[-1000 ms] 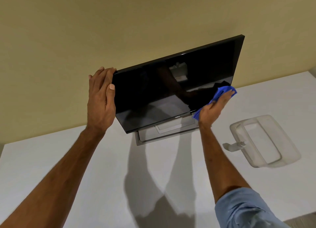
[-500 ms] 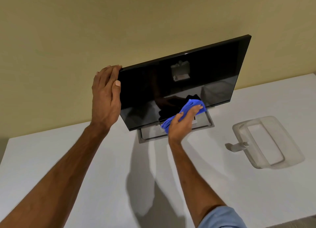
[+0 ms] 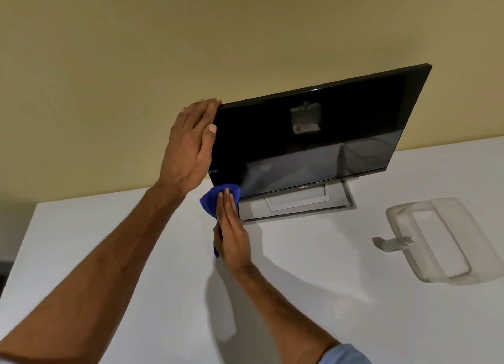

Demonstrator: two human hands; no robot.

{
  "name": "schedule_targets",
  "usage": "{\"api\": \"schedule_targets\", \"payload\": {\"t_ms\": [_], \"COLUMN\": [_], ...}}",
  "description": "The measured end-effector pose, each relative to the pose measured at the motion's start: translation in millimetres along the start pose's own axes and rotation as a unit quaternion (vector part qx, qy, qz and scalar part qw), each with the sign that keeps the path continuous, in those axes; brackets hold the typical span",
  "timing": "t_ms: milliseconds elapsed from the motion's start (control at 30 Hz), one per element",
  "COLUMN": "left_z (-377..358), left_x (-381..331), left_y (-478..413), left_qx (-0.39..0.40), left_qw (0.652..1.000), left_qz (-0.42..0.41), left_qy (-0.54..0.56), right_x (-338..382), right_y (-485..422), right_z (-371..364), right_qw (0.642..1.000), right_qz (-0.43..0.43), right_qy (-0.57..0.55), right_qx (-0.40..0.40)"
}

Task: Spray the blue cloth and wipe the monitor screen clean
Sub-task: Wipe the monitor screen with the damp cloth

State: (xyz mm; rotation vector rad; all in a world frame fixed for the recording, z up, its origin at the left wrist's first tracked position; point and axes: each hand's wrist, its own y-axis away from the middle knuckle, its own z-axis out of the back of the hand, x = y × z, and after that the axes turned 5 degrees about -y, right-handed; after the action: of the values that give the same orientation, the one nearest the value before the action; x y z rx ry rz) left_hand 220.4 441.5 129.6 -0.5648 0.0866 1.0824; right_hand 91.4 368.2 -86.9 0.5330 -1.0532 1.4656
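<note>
A black monitor (image 3: 321,134) stands on its grey base (image 3: 297,204) at the back of the white table (image 3: 313,295), its dark screen showing reflections. My left hand (image 3: 191,145) grips the monitor's left edge, fingers behind the panel and thumb on the front. My right hand (image 3: 231,232) presses the bunched blue cloth (image 3: 215,200) against the screen's lower left corner, palm flat over the cloth. Part of the cloth hangs below my right hand.
A clear plastic spray bottle (image 3: 436,241) lies on its side on the table to the right of the monitor, its grey nozzle pointing left. A yellow wall (image 3: 191,50) rises right behind the monitor. The table's left edge runs near my left forearm.
My right hand has swept the blue cloth leftward along the bottom of the screen, from the lower right to the lower left corner. My left hand has kept its hold on the left edge.
</note>
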Motion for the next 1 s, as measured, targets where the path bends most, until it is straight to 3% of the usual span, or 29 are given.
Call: {"api": "schedule_targets", "payload": {"t_ms": [100, 267, 400, 533, 667, 733, 867, 933, 1000], "left_z": [7.9, 21.7, 32.5, 36.7, 34.6, 33.4, 37.1, 37.7, 38.0], "left_x": [5.3, 5.1, 10.1, 11.3, 1.9, 2.0, 12.5, 15.4, 15.6], "left_y": [-1.1, -4.6, 0.8, 12.1, 8.0, 5.9, 7.2, 8.4, 7.9], "left_qx": [0.028, 0.070, 0.050, 0.025, 0.015, 0.022, 0.062, 0.076, 0.082], "left_qw": [0.999, 0.996, 0.994, 0.985, 0.943, 0.927, 0.921, 0.919, 0.920], "left_qz": [-0.030, -0.012, 0.047, 0.098, 0.169, 0.189, 0.189, 0.183, 0.174], "left_qy": [-0.006, 0.045, 0.086, 0.139, 0.288, 0.323, 0.335, 0.342, 0.341], "right_x": [4.0, 6.5, 3.8, 12.4, 20.2, 26.9, 33.8, 35.5, 37.8], "right_y": [-18.0, -82.4, -130.5, -145.4, -146.9, -151.8, -171.5, -188.8, -203.4], "right_z": [22.9, 99.1, 140.2, 133.0, 111.7, 107.6, 116.2, 130.0, 144.3], "right_qw": [0.996, 0.976, 0.967, 0.970, 0.947, 0.929, 0.820, 0.776, 0.754], "right_qz": [0.087, 0.029, 0.035, 0.066, 0.147, 0.228, 0.418, 0.467, 0.484], "right_qy": [0.022, -0.025, 0.016, 0.095, 0.269, 0.292, 0.362, 0.397, 0.420], "right_qx": [-0.030, -0.216, -0.253, -0.216, -0.098, -0.012, 0.148, 0.151, 0.142]}}
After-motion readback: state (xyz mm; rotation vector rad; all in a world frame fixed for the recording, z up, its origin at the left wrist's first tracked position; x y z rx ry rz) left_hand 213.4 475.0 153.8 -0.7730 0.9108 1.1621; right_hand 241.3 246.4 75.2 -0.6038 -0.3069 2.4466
